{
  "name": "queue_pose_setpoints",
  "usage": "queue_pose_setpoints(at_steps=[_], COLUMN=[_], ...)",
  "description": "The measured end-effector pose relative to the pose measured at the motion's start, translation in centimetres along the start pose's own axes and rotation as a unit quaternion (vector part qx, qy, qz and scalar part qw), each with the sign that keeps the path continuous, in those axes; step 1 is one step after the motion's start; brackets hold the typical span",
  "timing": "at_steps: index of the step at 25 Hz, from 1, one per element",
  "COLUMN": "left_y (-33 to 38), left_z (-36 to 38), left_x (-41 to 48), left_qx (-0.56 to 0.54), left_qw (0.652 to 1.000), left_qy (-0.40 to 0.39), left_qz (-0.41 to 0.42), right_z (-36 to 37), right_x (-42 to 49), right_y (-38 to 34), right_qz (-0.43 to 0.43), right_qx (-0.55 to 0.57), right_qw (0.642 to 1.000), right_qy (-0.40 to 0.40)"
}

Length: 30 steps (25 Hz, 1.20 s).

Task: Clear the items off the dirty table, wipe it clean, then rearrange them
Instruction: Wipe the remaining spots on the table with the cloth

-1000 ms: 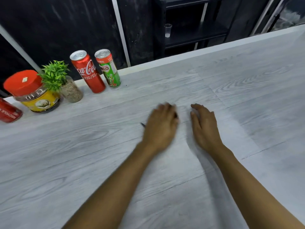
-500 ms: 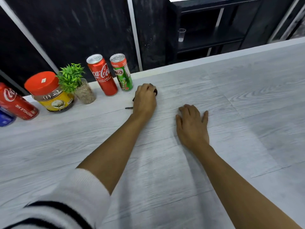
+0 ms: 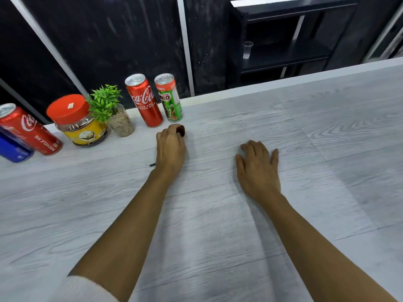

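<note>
The pale grey wood-grain table (image 3: 283, 131) carries a row of items along its far left edge: a blue can (image 3: 12, 147) and a tilted red Coca-Cola can (image 3: 28, 129) at the frame edge, a red-lidded glass jar with a yellow label (image 3: 79, 120), a small green plant in a clear pebble-filled pot (image 3: 113, 112), an upright red Coca-Cola can (image 3: 144, 100) and a green Milo can (image 3: 169, 98).

The left hand (image 3: 171, 149) is curled over a small dark object (image 3: 181, 130), just in front of the Milo can; only its dark end and a thin dark tip (image 3: 152, 164) by the wrist show, so what it is cannot be told. The right hand (image 3: 257, 164) lies flat, fingers spread, holding nothing.

No cloth and no visible dirt appear. Judgement: wiping looks finished and rearrangement is well advanced, this dark object being set into the row. Whether further items remain outside the view cannot be told.
</note>
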<state>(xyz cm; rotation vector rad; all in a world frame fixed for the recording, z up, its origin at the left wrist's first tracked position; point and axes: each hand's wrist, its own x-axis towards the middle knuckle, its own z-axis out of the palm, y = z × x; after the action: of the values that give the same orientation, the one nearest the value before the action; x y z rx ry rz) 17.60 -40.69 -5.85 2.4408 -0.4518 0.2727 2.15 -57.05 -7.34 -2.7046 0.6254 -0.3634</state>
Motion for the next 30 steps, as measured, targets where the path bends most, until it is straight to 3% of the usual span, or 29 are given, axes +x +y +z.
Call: queue_pose_setpoints(at_steps=[2,6,8,10,12,15,18,21,24,28,30], left_y=[-1.7,-0.8,-0.1,-0.3,-1.1,-0.4,3.8,4.3,-3.9,-14.7,-13.3], left_z=[-0.6,1.0,1.3,0.3,-0.5,0.3,0.7,-2.2,-7.2,-14.4,-14.4], left_x=[0.5,2.3,2.3,1.6,0.5,-0.7,-6.6,-15.9,-16.9,-14.8,-17.4], left_qx=[0.004,0.089,0.046,-0.063,-0.121,0.038,0.052,0.023,0.06,0.124,0.124], left_qw=[1.0,0.994,0.99,0.976,0.969,0.989,0.979,0.953,0.973,0.987,0.988], left_qy=[0.019,-0.063,-0.104,-0.167,-0.183,-0.125,-0.11,-0.176,-0.141,-0.053,-0.048], left_qz=[-0.006,0.033,0.078,0.126,0.108,0.063,0.166,0.244,0.17,-0.089,-0.083], right_z=[0.0,0.1,0.1,-0.1,-0.4,-0.8,-1.2,-1.7,-0.8,1.7,2.5], right_x=[0.0,0.0,0.0,0.2,0.2,0.0,-0.8,-2.7,-6.3,-12.2,-14.7], right_y=[-0.1,-0.1,-0.2,-0.1,0.0,0.1,0.1,-0.7,-3.7,-10.8,-14.0], right_qz=[0.004,0.004,0.001,0.009,0.016,0.009,-0.006,-0.007,-0.037,-0.134,-0.147], right_qx=[0.001,-0.001,0.001,0.024,0.063,0.139,0.216,0.248,0.245,0.206,0.198], right_qw=[1.0,1.0,1.0,1.0,0.998,0.989,0.974,0.966,0.967,0.969,0.969], right_qy=[0.001,0.004,0.008,0.012,0.025,0.042,0.061,0.076,0.064,-0.001,-0.019])
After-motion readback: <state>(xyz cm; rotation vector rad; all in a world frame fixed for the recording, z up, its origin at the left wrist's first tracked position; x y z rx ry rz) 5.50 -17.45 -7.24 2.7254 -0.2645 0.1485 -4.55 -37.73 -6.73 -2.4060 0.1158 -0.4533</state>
